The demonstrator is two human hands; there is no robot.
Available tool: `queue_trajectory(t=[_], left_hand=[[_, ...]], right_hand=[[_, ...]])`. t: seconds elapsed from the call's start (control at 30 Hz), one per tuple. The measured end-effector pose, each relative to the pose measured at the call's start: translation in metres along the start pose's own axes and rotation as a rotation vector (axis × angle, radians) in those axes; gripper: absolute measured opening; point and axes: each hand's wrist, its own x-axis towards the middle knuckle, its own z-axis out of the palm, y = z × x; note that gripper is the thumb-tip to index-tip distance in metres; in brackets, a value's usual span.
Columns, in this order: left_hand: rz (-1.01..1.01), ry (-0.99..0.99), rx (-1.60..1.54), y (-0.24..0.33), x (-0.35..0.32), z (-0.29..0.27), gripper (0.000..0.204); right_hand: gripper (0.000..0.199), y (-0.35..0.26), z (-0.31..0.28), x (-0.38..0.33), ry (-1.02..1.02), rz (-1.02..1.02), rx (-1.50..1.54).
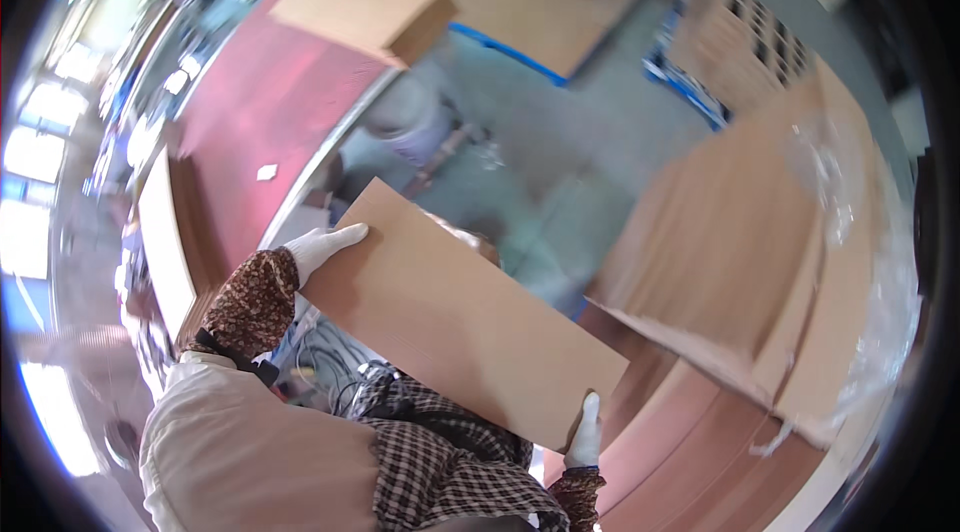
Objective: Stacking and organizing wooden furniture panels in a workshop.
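Note:
A flat rectangular cardboard sheet [460,307] is held across the front of my body, tilted down toward the right. My left hand [325,246], in a white glove, grips its upper left end with the thumb on top. At the lower right end my right hand [585,434], gloved in white too, clasps the edge with its thumb laid along the face. The other fingers of both hands are hidden beneath the sheet. Close to my right hand, a large stack of brown cardboard [720,242] stands partly covered with clear plastic film [835,182].
A red-topped table [290,97] stretches along the left, bearing a cardboard stack [365,7] at its far end and upright sheets [175,242] nearer me. Pallets with cardboard [735,42] stand beyond. Cables [335,357] lie below the held sheet. A blurred stool-like object [405,117] stands beside the table.

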Motion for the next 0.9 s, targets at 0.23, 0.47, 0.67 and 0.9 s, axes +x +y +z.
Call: queue_trajectory(t=[0.23, 0.47, 0.67, 0.9], left_hand=[[0.131, 0.227, -0.486, -0.079, -0.052, 0.029, 0.067], [0.061, 0.457, -0.938, -0.124, -0.065, 0.111, 0.061], [-0.117, 0.674, -1.112, -0.116, -0.055, 0.194, 0.057], [-0.016, 0.735, -1.137, -0.103, -0.024, 0.24, 0.062]], right_hand=[[0.071, -0.162, 0.023, 0.137, -0.349, -0.104, -0.117], [0.068, -0.296, 0.142, 0.236, -0.711, -0.133, -0.585], [0.066, -0.332, 0.199, 0.344, -0.88, -0.149, -0.85], [0.064, -0.408, 0.236, 0.35, -0.918, -0.103, -1.066]])
